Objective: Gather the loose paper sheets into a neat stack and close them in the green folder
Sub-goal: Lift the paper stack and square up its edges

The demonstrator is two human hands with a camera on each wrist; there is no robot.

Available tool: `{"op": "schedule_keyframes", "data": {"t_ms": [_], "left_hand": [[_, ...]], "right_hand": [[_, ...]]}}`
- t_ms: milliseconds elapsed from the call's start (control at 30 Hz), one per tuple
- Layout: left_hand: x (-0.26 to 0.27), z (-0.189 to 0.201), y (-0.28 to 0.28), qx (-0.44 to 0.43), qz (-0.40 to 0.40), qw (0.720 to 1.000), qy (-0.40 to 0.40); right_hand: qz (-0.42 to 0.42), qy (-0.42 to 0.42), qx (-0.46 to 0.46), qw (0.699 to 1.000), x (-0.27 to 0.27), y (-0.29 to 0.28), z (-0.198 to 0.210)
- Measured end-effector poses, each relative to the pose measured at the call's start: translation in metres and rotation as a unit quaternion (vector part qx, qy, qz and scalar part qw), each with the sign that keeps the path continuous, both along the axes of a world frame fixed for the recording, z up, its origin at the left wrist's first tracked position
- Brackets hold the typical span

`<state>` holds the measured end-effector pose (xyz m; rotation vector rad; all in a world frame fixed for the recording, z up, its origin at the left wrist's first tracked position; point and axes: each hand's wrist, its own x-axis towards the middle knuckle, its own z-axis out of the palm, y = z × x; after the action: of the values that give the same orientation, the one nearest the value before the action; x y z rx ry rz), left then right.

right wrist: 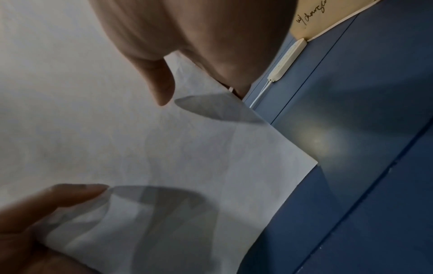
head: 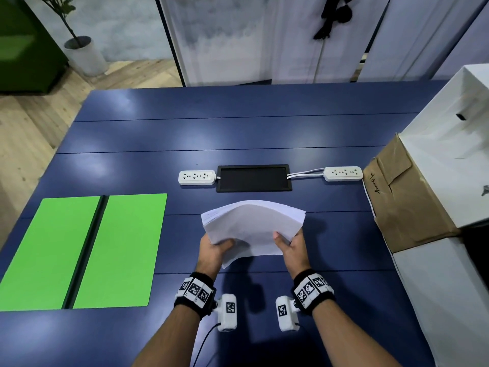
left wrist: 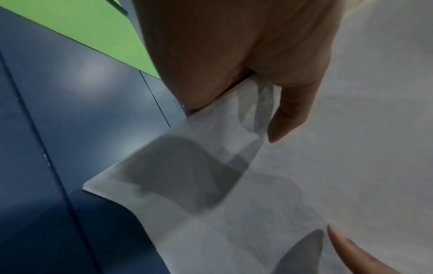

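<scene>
Surface: dark blue planked surface (head: 238, 133), two white power strips (head: 197, 177) mid-surface.
Room: wooden floor (head: 29, 128), potted plant (head: 84, 55).
Folder: flat green folder (head: 79, 250) lies open, left edge.
Sheets: bowed white paper stack (head: 251, 221), near edge, left hand (head: 213, 251) and right hand (head: 291, 249) gripping it.

Black wristbands (head: 194, 294); checkered markers; white cameras (head: 228, 312)

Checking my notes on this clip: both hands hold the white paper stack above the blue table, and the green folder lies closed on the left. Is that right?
Not quite. The head view shows the green folder lying open, not closed. The rest holds: the left hand and right hand hold the white paper stack above the blue table.
</scene>
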<state>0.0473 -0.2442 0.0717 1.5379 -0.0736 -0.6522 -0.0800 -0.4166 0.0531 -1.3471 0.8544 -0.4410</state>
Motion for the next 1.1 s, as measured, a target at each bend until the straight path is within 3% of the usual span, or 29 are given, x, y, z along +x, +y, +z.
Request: {"op": "schedule_keyframes", "data": {"t_ms": [567,900,1100], "left_hand": [[-0.005,-0.01,0.004,0.006,0.004,1.0,0.003],[-0.02,-0.019,0.003,0.016,0.045,0.998,-0.041],[-0.02,-0.019,0.003,0.001,0.028,0.999,-0.015]], "right_hand": [[0.041,0.008,-0.006,0.999,0.001,-0.003,-0.008],[0.001,-0.004,-0.008,1.0,-0.005,0.002,-0.01],[-0.011,0.028,-0.011,0.999,-0.004,0.01,-0.02]]}}
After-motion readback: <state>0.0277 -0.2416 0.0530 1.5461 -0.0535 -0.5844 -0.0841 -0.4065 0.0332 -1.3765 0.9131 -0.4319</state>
